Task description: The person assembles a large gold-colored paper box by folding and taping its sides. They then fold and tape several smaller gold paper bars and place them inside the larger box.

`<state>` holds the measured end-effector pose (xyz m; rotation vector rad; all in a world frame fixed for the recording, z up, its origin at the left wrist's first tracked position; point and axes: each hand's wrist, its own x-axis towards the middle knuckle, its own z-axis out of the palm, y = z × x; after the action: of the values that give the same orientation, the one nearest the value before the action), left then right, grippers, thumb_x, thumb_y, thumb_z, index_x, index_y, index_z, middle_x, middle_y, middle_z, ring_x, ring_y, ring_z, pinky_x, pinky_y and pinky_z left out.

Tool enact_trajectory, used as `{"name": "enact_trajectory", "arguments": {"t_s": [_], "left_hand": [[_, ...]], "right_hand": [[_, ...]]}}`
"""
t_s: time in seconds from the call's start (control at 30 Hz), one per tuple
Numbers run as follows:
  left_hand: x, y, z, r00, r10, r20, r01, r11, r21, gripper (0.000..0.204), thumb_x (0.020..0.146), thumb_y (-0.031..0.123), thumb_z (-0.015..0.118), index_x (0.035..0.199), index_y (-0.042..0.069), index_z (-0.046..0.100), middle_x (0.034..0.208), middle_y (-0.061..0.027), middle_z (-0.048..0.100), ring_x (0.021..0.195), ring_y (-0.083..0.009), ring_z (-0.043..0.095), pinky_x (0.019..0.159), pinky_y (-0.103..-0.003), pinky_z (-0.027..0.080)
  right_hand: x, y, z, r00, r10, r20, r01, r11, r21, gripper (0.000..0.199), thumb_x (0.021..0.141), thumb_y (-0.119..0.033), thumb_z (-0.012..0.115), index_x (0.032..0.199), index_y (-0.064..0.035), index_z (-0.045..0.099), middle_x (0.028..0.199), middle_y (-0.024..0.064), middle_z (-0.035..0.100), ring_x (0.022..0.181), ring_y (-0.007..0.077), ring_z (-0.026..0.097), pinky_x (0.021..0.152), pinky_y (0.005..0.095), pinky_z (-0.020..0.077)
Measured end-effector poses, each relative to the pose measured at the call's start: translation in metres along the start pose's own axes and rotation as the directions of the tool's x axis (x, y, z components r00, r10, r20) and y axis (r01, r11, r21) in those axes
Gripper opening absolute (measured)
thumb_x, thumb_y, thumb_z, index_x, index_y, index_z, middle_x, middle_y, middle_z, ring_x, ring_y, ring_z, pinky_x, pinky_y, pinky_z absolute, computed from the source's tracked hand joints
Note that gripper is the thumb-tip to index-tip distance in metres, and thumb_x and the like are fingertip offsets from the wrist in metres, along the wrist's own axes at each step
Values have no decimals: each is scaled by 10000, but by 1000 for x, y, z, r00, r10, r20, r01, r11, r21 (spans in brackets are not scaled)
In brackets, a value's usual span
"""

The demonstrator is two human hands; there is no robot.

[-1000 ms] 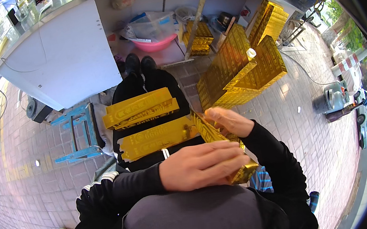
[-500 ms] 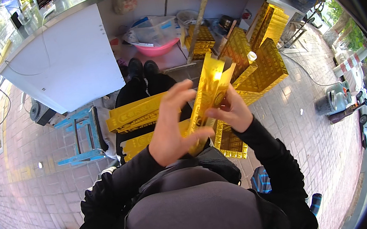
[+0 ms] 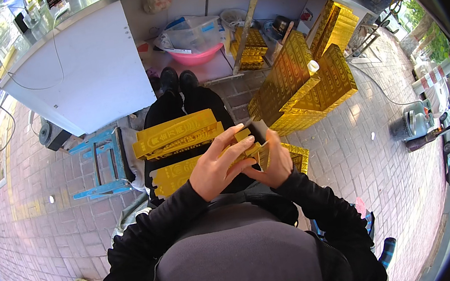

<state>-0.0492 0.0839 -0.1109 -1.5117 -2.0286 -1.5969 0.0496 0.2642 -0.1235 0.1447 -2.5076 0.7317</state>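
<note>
My left hand [image 3: 218,166] is half open, fingers apart, their tips against a small gold cardboard box with a dark inside [image 3: 243,134]; I cannot tell whether it grips or only presses. My right hand [image 3: 277,162] is curved around the box's other side, thumb and fingers holding it. The box sits above my thighs, and my own fingers hide most of it. A gold patterned piece [image 3: 299,156] shows beyond my right hand, partly covered by it. On my lap lie a bundle of folded gold card strips [image 3: 176,132] and, nearer me, a flat gold card sheet [image 3: 174,178], its right end behind my left hand. Tall gold box stacks [image 3: 280,83] stand on the paving ahead to the right.

Counted: one box between two hands, one blue-painted stool frame [image 3: 99,164], one round pink plastic basin [image 3: 197,57], two black shoes [image 3: 169,80]. The stacked boxes overlap too much to count.
</note>
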Motion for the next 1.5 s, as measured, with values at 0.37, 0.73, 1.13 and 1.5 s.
{"name": "enact_trajectory", "arguments": {"t_s": [0.37,0.73,1.13,1.5], "left_hand": [[0,6,-6,998,-62,31,61,997,43,475,804,182,825,1208,65,606,1261,-166,586,1089,-341,650,890,-376,562],[7,14,-5,996,92,10,-92,996,-18,426,794,142,822,1163,52,629,1332,-132,597,1165,-322,608,948,-381,529],[4,14,1,978,209,16,-209,969,135,342,810,150,810,1108,68,661,1196,-83,636,1167,-277,604,922,-355,544],[-5,15,7,996,65,-65,-66,998,-8,701,731,180,901,1273,76,468,1260,-150,545,1112,-301,613,931,-370,530]], "right_hand": [[16,-27,-39,947,-283,-150,245,942,-230,361,745,-59,809,1089,-134,728,1243,100,557,1001,272,629,827,368,547],[31,-43,-64,986,-149,75,155,984,-84,162,790,-59,762,939,-87,704,1216,98,534,1066,289,560,877,377,501],[39,-29,-61,812,375,448,-584,552,595,263,1016,-106,551,1266,-26,552,921,-2,618,728,26,547,629,189,439],[38,-33,-55,860,358,363,-496,753,432,253,961,-117,634,1191,-25,582,884,-5,601,681,34,537,589,193,441]]}}
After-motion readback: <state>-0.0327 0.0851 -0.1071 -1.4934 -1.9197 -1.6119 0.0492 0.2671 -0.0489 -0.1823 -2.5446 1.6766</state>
